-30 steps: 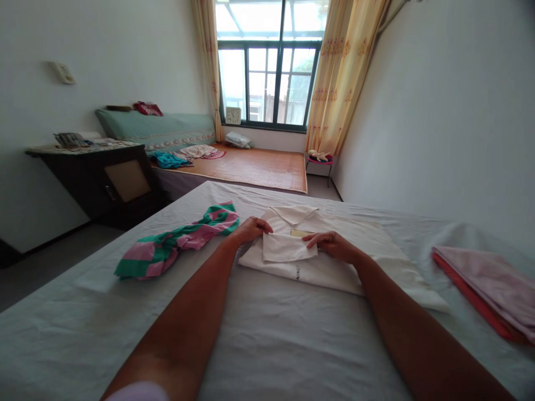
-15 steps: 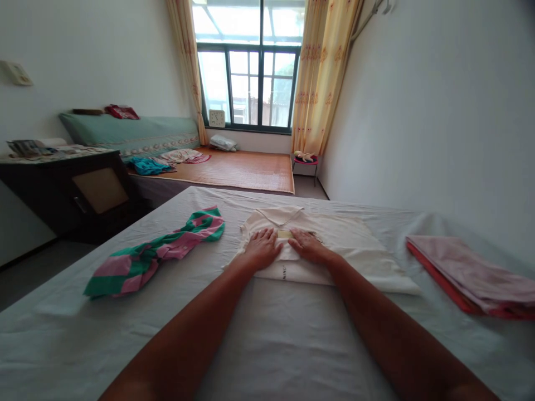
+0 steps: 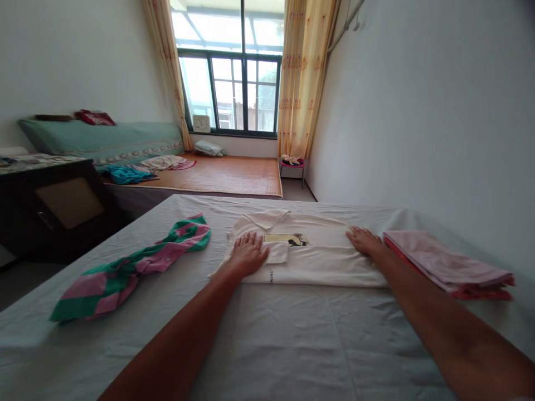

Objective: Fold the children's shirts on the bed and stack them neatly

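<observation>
White shirt (image 3: 317, 259) lies folded flat mid-bed (image 3: 292, 334); left hand (image 3: 248, 253) flat, fingers spread, on its left sleeve, right hand (image 3: 364, 240) flat on its right end, next to the pink pile (image 3: 443, 262).

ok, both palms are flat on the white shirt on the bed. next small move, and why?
Probably lift the far right end of the white collared shirt and fold it leftward toward the collar. The right hand lies flat at that end, beside the folded pink cloth, while the left hand pins the tucked sleeve. The shirt is already narrowed into a long strip on the pale bed sheet.
</observation>
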Demonstrator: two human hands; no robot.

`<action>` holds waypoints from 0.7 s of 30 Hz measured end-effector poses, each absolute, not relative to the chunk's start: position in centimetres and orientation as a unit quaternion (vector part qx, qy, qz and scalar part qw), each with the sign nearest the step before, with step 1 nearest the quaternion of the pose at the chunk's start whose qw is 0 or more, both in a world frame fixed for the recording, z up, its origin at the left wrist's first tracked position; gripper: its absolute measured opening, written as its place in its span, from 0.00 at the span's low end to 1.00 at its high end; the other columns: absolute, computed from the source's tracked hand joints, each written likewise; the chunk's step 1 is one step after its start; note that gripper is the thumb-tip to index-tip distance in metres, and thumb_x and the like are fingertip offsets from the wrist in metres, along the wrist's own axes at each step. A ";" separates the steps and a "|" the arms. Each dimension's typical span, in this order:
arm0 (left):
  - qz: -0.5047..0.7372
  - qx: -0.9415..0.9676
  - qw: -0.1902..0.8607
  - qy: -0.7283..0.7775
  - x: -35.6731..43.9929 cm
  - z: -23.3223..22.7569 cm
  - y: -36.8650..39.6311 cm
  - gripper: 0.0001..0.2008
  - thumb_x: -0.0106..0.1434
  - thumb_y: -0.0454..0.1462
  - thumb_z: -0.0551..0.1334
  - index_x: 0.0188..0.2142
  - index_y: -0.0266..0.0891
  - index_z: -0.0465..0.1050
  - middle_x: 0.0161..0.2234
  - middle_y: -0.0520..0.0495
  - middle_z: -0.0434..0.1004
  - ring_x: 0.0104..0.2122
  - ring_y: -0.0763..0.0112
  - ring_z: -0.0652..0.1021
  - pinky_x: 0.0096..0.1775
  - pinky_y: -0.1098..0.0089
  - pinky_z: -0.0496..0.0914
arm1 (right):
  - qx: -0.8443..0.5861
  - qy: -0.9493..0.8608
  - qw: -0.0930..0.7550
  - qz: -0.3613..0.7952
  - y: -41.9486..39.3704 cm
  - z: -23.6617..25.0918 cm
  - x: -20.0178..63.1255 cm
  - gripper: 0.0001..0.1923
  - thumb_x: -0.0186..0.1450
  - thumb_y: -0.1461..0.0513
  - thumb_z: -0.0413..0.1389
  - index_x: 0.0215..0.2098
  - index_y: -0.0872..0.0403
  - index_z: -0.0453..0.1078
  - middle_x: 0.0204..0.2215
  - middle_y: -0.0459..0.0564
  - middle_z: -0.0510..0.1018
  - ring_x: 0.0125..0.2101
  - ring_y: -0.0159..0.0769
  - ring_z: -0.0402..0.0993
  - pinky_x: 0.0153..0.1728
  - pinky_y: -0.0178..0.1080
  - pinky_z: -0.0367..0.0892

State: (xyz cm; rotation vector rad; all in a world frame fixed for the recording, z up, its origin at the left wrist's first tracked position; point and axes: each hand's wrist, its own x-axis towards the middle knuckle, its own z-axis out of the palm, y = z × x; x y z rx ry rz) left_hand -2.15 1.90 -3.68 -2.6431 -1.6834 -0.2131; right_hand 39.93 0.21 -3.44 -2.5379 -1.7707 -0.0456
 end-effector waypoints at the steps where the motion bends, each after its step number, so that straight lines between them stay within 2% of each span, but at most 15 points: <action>1: -0.066 -0.842 0.002 -0.536 -2.2 -3.6 1.9 0.33 0.67 0.53 0.40 0.64 0.39 0.53 0.65 0.38 0.49 0.64 0.52 0.52 0.61 0.51 0.47 | -0.807 -0.588 0.038 -0.032 -0.5 -3.2 38.4 0.31 0.69 0.51 0.35 0.66 0.56 0.51 0.64 0.56 0.55 0.64 0.47 0.47 0.60 0.55 0.47; 4: -0.063 -0.841 0.004 -0.537 -2.2 -3.5 1.9 0.32 0.67 0.53 0.41 0.64 0.39 0.53 0.65 0.39 0.49 0.64 0.53 0.52 0.60 0.52 0.48 | -0.658 -0.744 0.092 -0.077 -3.5 -3.0 32.0 0.30 0.70 0.52 0.34 0.66 0.57 0.50 0.65 0.54 0.52 0.64 0.40 0.46 0.62 0.47 0.45; 6: -0.061 -0.842 0.006 -0.536 -2.1 -3.4 2.0 0.32 0.67 0.53 0.41 0.64 0.40 0.54 0.65 0.39 0.50 0.64 0.54 0.52 0.60 0.52 0.49 | -0.540 -0.836 0.090 -0.045 -5.8 -3.4 28.8 0.29 0.70 0.50 0.33 0.66 0.47 0.50 0.65 0.44 0.52 0.65 0.36 0.45 0.63 0.44 0.44; 7: -0.060 -0.842 0.009 -0.536 -2.1 -3.4 2.0 0.31 0.67 0.53 0.41 0.63 0.40 0.54 0.65 0.40 0.50 0.64 0.54 0.52 0.60 0.52 0.49 | -0.526 -0.845 0.086 -0.030 -6.9 -3.6 28.1 0.28 0.70 0.49 0.33 0.66 0.45 0.48 0.65 0.42 0.52 0.65 0.35 0.45 0.63 0.44 0.44; 14: -0.052 -0.839 0.012 -0.541 -1.7 -3.2 1.8 0.32 0.67 0.53 0.40 0.64 0.41 0.53 0.66 0.41 0.48 0.64 0.53 0.51 0.60 0.52 0.49 | -0.741 -0.671 0.035 -0.022 -9.8 -4.5 36.0 0.31 0.70 0.50 0.33 0.66 0.52 0.48 0.65 0.48 0.53 0.64 0.38 0.46 0.63 0.46 0.43; 21: -0.041 -0.837 0.008 -0.545 -1.7 -3.1 1.9 0.32 0.67 0.54 0.40 0.64 0.43 0.52 0.66 0.42 0.48 0.64 0.54 0.51 0.61 0.53 0.48 | -0.752 -0.657 0.038 -0.037 -10.1 -5.1 37.1 0.29 0.69 0.51 0.34 0.66 0.52 0.50 0.65 0.47 0.54 0.64 0.38 0.46 0.63 0.46 0.44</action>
